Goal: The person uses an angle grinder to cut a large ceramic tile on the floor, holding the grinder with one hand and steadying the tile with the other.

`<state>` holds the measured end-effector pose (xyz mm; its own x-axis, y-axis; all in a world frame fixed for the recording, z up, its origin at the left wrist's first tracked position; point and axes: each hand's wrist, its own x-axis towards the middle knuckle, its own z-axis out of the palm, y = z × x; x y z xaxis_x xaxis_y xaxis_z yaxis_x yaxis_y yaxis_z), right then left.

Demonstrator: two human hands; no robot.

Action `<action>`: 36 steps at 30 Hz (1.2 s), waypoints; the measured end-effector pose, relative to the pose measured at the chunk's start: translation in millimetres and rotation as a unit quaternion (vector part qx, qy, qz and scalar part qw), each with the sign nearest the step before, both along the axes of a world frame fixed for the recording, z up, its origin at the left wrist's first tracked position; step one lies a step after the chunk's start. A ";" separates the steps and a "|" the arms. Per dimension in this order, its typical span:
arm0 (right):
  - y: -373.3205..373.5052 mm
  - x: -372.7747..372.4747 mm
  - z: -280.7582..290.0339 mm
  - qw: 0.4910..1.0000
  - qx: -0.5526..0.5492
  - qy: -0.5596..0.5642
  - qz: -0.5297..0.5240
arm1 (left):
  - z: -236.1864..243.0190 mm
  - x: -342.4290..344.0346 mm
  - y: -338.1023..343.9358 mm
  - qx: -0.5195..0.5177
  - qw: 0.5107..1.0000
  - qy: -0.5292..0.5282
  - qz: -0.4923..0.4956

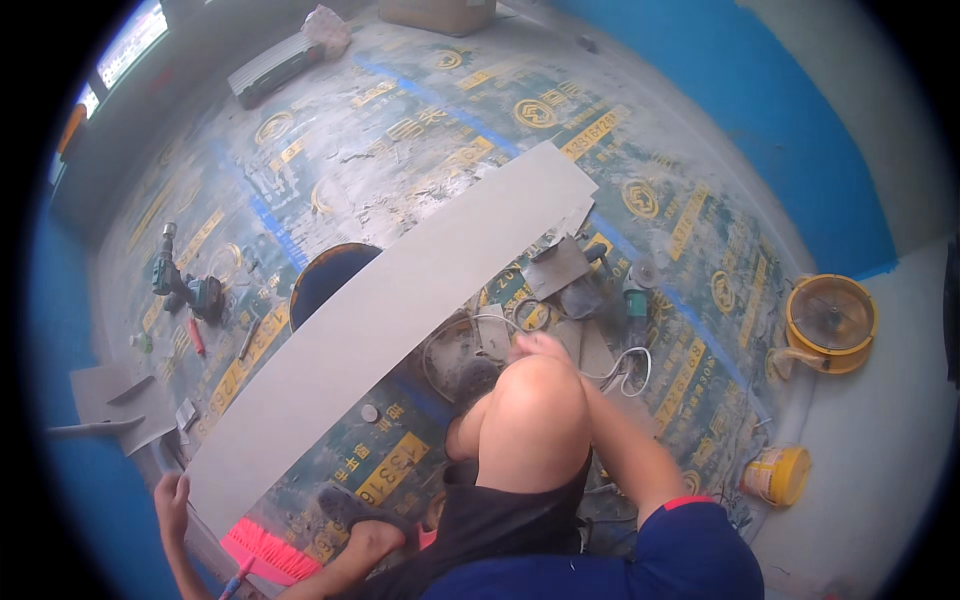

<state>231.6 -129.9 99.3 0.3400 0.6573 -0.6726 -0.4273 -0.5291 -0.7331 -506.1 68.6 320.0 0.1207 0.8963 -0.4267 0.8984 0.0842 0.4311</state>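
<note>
My left hand (174, 500) grips the near left end of a long pale board (380, 320), which slopes up to the right across a dark round bucket (320, 272). My right hand (537, 347) is beyond my bent knee (530, 405), its fingers curled by a white cable (627, 370); what they hold is unclear. Near it lie a grey scrap plate (555, 265), other offcuts and a green-bodied power tool (636, 312). A pink broom head (270, 550) lies below the board's near end.
A cordless drill (205, 298), red-handled tool (196, 338) and grey dustpan-like pieces (100, 392) lie left. A yellow fan (832, 322) and yellow tub (775, 475) stand right. A long case (272, 72) and cardboard box (435, 12) sit at back. Dusty printed sheeting covers the floor.
</note>
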 end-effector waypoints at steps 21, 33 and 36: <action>-212.0 1.9 76.5 0.943 -0.117 -0.246 -0.188 | -103.2 277.0 -184.6 -0.269 0.928 -0.214 -0.145; -191.2 250.3 -56.3 0.822 -0.308 -0.442 -0.186 | -118.4 308.6 -192.6 -0.345 0.925 -0.109 -0.118; -146.5 262.6 -88.5 0.800 -0.332 -0.484 -0.127 | -113.6 314.3 -193.4 -0.355 0.928 -0.083 -0.080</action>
<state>494.1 -276.4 10.8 0.9784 0.0916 -0.1851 0.0148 -0.9251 -0.3795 -191.8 -124.8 206.4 0.3449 0.3610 -0.8664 0.8501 0.2711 0.4514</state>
